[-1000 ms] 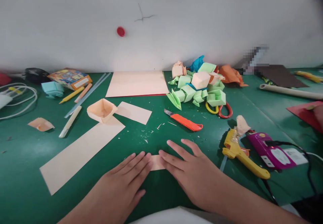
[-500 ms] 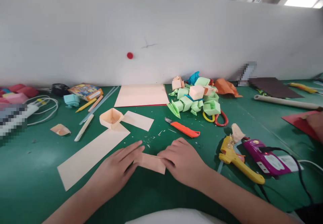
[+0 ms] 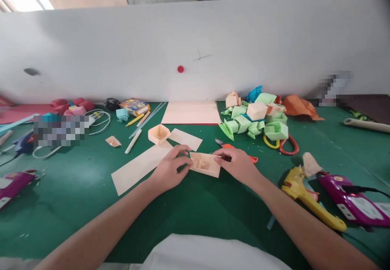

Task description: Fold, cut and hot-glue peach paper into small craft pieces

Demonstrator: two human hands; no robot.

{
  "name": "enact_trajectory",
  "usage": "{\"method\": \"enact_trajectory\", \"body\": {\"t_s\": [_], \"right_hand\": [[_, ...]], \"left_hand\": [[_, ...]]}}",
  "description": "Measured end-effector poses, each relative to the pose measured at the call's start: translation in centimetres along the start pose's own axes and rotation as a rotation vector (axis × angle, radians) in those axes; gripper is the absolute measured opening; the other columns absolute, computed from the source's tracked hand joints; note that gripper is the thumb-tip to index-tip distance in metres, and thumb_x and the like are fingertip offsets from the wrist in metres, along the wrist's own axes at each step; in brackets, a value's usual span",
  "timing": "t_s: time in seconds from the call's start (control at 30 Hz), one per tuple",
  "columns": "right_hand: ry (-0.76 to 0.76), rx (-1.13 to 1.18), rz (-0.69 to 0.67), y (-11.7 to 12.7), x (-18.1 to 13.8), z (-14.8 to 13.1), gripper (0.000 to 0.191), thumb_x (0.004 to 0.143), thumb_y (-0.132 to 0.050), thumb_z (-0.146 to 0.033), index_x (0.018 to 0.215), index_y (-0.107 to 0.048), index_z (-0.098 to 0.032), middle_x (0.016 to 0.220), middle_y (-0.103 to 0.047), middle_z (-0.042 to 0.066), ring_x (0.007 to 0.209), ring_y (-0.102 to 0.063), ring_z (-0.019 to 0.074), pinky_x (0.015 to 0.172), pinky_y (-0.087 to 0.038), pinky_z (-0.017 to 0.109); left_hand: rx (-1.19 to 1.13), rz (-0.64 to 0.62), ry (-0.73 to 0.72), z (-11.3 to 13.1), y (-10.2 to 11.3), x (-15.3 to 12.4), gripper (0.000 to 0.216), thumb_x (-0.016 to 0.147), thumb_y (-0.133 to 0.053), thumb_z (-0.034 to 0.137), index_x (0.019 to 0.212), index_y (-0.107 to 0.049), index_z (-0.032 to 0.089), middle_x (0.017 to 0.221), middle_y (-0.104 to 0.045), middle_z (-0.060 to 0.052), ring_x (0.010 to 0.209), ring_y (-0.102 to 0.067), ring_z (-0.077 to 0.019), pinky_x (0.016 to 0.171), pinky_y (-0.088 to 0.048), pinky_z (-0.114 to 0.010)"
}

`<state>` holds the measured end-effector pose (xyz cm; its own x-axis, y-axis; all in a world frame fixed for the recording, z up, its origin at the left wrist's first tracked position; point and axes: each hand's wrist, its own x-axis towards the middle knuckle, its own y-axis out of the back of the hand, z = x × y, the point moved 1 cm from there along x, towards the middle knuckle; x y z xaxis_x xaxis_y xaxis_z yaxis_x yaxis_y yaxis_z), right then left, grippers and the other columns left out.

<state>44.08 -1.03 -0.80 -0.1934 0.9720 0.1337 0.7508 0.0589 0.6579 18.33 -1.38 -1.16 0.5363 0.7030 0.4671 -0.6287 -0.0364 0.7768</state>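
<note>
A small folded piece of peach paper (image 3: pixel 204 165) is held between my two hands, its folds opened into a shallow boat-like shape. My left hand (image 3: pixel 172 166) pinches its left end with thumb and fingers. At the right end, my right hand (image 3: pixel 237 162) grips the edge and partly covers an orange utility knife (image 3: pixel 253 159) lying behind it. Beyond my left hand is a finished peach paper box (image 3: pixel 159 134), touching a long paper strip (image 3: pixel 137 171). A shorter paper strip (image 3: pixel 185 139) lies just behind my hands.
Green and peach folded paper pieces (image 3: pixel 243 123) are heaped at the back right, beside scissors (image 3: pixel 289 145). A yellow glue gun (image 3: pixel 310 201) and a purple power strip (image 3: pixel 355 199) lie to the right. Peach sheets (image 3: pixel 190 112) rest against the white partition (image 3: pixel 122 50).
The folded paper has been lifted and spread from a flat strip into an open shape. Both hands have moved farther from me, and the view has turned left.
</note>
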Motion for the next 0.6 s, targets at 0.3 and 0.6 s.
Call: {"method": "enact_trajectory", "body": {"t_s": [0.3, 0.6], "right_hand": [[0.225, -0.181, -0.030, -0.7, -0.8, 0.8, 0.033, 0.095, -0.052, -0.020, 0.116, -0.076, -0.027, 0.109, -0.079, 0.003, 0.098, -0.071, 0.0225, 0.086, -0.058, 0.039], [0.254, -0.286, 0.010, -1.5, -0.8, 1.0, 0.036, 0.095, -0.051, -0.019, 0.125, -0.071, -0.022, 0.103, -0.075, 0.006, 0.094, -0.069, 0.0229, 0.079, -0.058, 0.038]], "left_hand": [[-0.032, -0.286, -0.214, 1.3, 0.6, 0.0, 0.006, 0.083, -0.068, 0.024, 0.088, -0.068, 0.023, 0.110, -0.073, -0.007, 0.101, -0.067, -0.0215, 0.093, -0.051, -0.037], [0.067, -0.268, -0.101, 0.6, 0.1, 0.0, 0.024, 0.093, -0.061, 0.023, 0.116, -0.066, 0.022, 0.115, -0.073, -0.008, 0.108, -0.065, -0.0247, 0.094, -0.049, -0.042]]}}
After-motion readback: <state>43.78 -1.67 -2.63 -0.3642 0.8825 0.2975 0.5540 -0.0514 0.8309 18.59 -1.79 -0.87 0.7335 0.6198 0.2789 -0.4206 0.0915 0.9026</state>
